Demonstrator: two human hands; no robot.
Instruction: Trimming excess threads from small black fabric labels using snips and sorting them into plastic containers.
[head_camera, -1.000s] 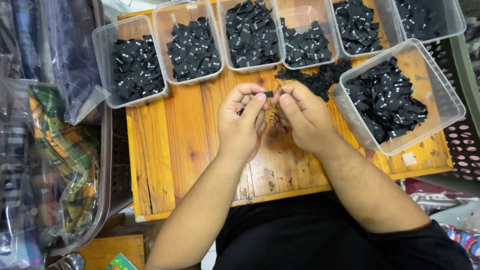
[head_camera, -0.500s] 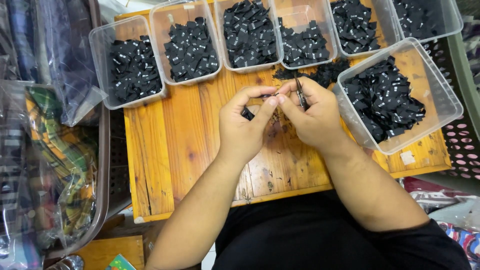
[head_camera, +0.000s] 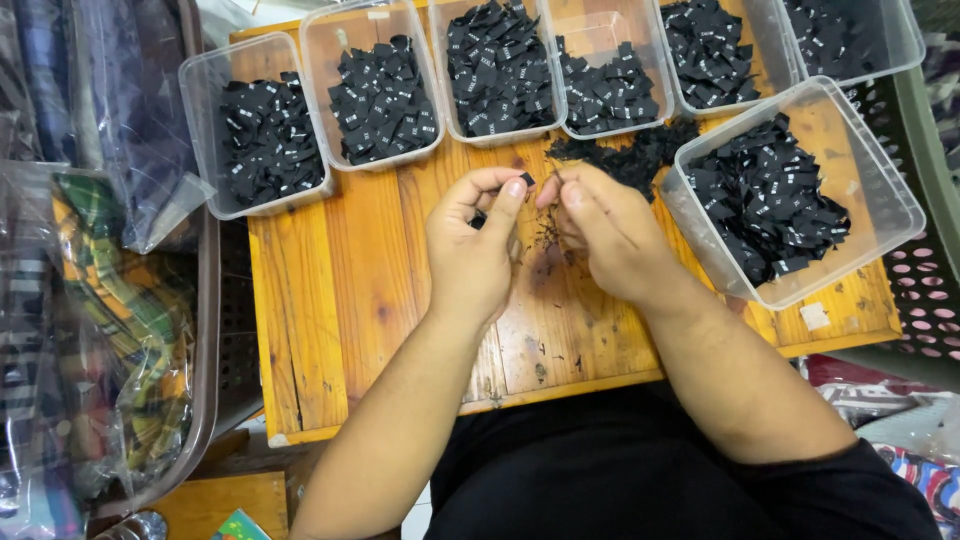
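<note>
Item: small black label (head_camera: 527, 180), pinched at the thumb tip of the left hand (head_camera: 478, 245); fingers curled shut on it. Right hand (head_camera: 605, 235) sits at 3 o'clock of the left, fingertips closed, meeting the label from the right; whether it grips the label too cannot be told. Loose black threads (head_camera: 545, 232) lie at 6 o'clock of the label on the wooden board (head_camera: 340, 300). Clear tub of black labels (head_camera: 790, 190) at 3 o'clock; loose label heap (head_camera: 630, 155) at 1 o'clock.
</note>
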